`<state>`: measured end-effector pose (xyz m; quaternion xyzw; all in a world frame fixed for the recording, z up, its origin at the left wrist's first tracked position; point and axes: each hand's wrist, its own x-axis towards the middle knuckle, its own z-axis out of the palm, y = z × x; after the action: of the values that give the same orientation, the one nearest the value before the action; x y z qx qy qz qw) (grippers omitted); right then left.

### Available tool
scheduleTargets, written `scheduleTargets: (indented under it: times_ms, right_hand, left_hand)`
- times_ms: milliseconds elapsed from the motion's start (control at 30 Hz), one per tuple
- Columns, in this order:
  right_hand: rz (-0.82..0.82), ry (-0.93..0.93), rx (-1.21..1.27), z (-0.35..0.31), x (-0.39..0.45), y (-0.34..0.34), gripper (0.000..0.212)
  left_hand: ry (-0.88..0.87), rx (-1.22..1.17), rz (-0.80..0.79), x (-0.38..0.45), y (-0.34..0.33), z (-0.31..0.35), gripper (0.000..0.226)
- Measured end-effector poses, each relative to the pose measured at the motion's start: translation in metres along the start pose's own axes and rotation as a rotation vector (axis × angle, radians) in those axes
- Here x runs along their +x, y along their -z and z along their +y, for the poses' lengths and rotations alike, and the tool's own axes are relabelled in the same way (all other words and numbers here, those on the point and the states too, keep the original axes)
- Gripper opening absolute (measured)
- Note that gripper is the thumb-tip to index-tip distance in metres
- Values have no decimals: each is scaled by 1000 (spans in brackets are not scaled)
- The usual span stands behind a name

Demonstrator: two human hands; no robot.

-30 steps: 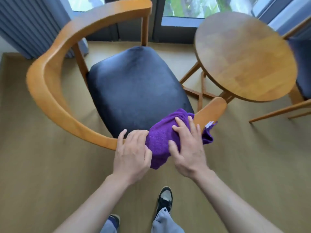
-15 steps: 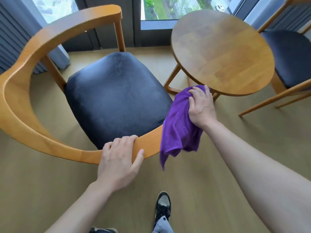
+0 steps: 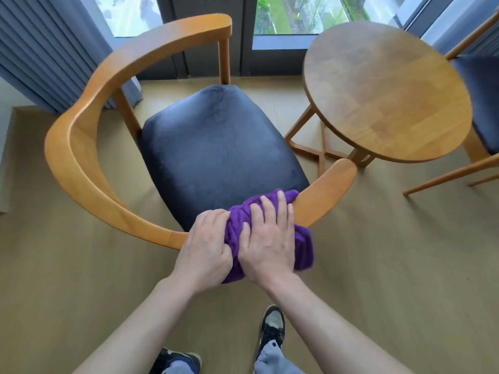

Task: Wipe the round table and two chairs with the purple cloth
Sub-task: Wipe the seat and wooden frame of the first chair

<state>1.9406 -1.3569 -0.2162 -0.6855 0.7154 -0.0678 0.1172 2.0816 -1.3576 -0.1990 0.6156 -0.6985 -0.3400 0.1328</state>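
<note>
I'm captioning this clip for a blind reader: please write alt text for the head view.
Both hands work a purple cloth draped over the wooden armchair's curved rail: right hand flat on it, left hand gripping beside it. A round table stands to the right.

Daylit windows [image 3: 297, 14] with dark frames, pleated grey curtains [image 3: 46, 47] at left, pale wood-look floor [image 3: 391, 252].

My right hand [image 3: 266, 238] flat on the purple cloth [image 3: 303, 249] bunched over the near chair [image 3: 81, 168] rail, my left hand [image 3: 205, 247] gripping the rail just left of it, round table [image 3: 383, 90] right of the chair, 2nd chair [image 3: 483, 98] beyond the table, 2 shoes [image 3: 272, 326] below.
</note>
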Motion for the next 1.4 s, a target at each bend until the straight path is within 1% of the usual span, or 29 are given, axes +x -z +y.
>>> scheduleTargets:
  times_ms: [33, 133, 200, 267, 333, 367, 400, 467, 500, 533, 567, 600, 633, 667, 733, 767, 800, 833, 900, 933, 967, 1033, 1100, 1167, 1300, 1333, 1400]
  right_hand:
    - [-18, 10, 6, -13, -3, -2, 55]
    - [-81, 72, 66, -55, -10, -10, 53]
    - [-165, 158, 178, -80, -12, -15, 50]
    - [-236, 228, 396, -101, -12, -13, 55]
    - [-255, 217, 637, -111, -9, -9, 62]
    - [-235, 179, 688, -112, -8, -9, 66]
    - [-219, 117, 650, -111, -7, -10, 68]
    - [-213, -36, 340, -111, -6, -12, 62]
    - [-217, -85, 207, -113, -7, -14, 52]
    - [-201, -100, 163, -118, -8, -16, 38]
    - [-159, -94, 190, -124, -8, -19, 23]
    - [-119, -88, 252, -130, -9, -21, 14]
    - [-88, -84, 322, -133, -9, -21, 13]
    - [-71, -83, 411, -136, -8, -19, 16]
    - [-91, -90, 604, -138, -4, -9, 20]
    - [-101, -75, 669, -140, -2, 0, 21]
    - [-104, -45, 701, -142, 1, 9, 20]
    - [-109, -9, 699, -147, 5, 18, 18]
    - [-120, 67, 643, -160, 13, 34, 13]
    - [-127, 97, 612, -170, 18, 42, 11]
    - [-138, 109, 596, -181, 24, 50, 10]
    - [-184, 80, 638, -202, 37, 66, 8]
    - [-238, 50, 740, -219, 51, 83, 14]
    - [-247, 64, 792, -229, 62, 99, 24]
    - [-192, 116, 668, -239, 76, 122, 33]
    - [-181, 125, 648, -242, 79, 126, 34]
    - [-175, 123, 654, -245, 85, 133, 40]
  left_hand:
    - [12, -7, 21, -5, 7, -6, 60]
    - [69, -26, 43, -26, 29, -27, 62]
    - [119, -20, 76, -41, 45, -42, 62]
    - [148, 30, 181, -52, 60, -55, 51]
    - [162, 123, 301, -58, 72, -70, 31]
    - [176, 170, 329, -60, 77, -77, 23]
    - [196, 212, 325, -61, 80, -82, 19]
    - [274, 213, 264, -63, 78, -92, 21]
    - [322, 168, 219, -63, 73, -95, 24]
    - [362, 88, 169, -63, 67, -95, 27]
    - [384, -35, 137, -61, 59, -96, 28]
    - [403, -170, 126, -59, 54, -95, 24]
    - [408, -290, 138, -57, 50, -95, 17]
    - [404, -373, 143, -56, 52, -94, 11]
    - [368, -500, 155, -60, 63, -98, 7]
    - [350, -591, 181, -63, 72, -100, 3]
    - [343, -687, 219, -68, 86, -101, 5]
    - [336, -784, 259, -72, 100, -104, 7]
    - [315, -913, 283, -76, 134, -106, 8]
    - [308, -950, 277, -76, 152, -107, 14]
    - [311, -990, 277, -75, 170, -109, 20]
    - [344, -1064, 290, -74, 204, -112, 27]
    - [384, -1152, 318, -75, 232, -119, 32]
    - [408, -1211, 349, -77, 258, -127, 31]
    - [415, -1286, 335, -81, 299, -139, 48]
    - [417, -1314, 329, -81, 307, -141, 50]
    - [430, -1355, 343, -80, 322, -146, 43]
